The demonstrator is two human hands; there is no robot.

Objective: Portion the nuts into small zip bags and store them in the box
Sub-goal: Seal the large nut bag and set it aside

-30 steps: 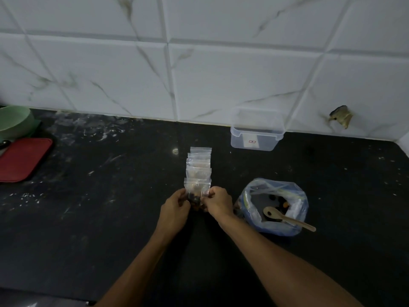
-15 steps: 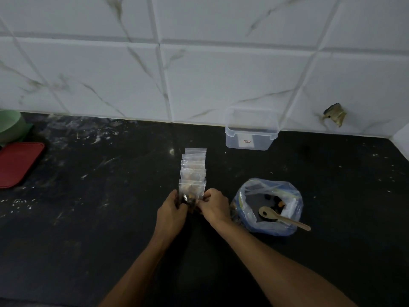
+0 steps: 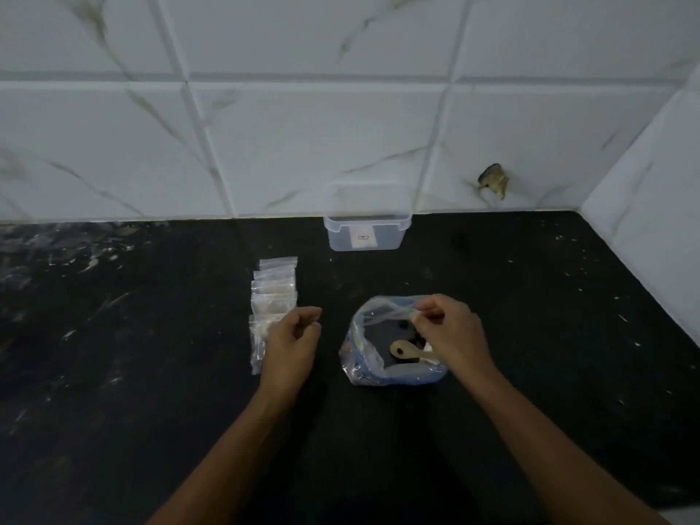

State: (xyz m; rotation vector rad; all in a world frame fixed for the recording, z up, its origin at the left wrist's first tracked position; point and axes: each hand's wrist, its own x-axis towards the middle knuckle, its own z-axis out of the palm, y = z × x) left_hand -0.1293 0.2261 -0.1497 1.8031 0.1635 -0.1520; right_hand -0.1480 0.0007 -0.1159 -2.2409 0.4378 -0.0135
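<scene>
On a dark counter (image 3: pixel 113 373), the right hand (image 3: pixel 450 335) pinches the rim of the soft, crinkly nut bag (image 3: pixel 363 358); the left hand (image 3: pixel 291 335) hovers loosely curled, empty, beside filled zip bags (image 3: pixel 272 293). Thin plastic likely slips; grip edges.

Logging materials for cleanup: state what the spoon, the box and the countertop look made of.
Spoon: pale tan, matte, probably wood or bamboo.
Box: clear plastic, slightly frosted; the dark counter shows through its walls.
Countertop: black polished stone, perhaps granite; its sheen and pale flecks suggest so, though some marks could be residue.
</scene>
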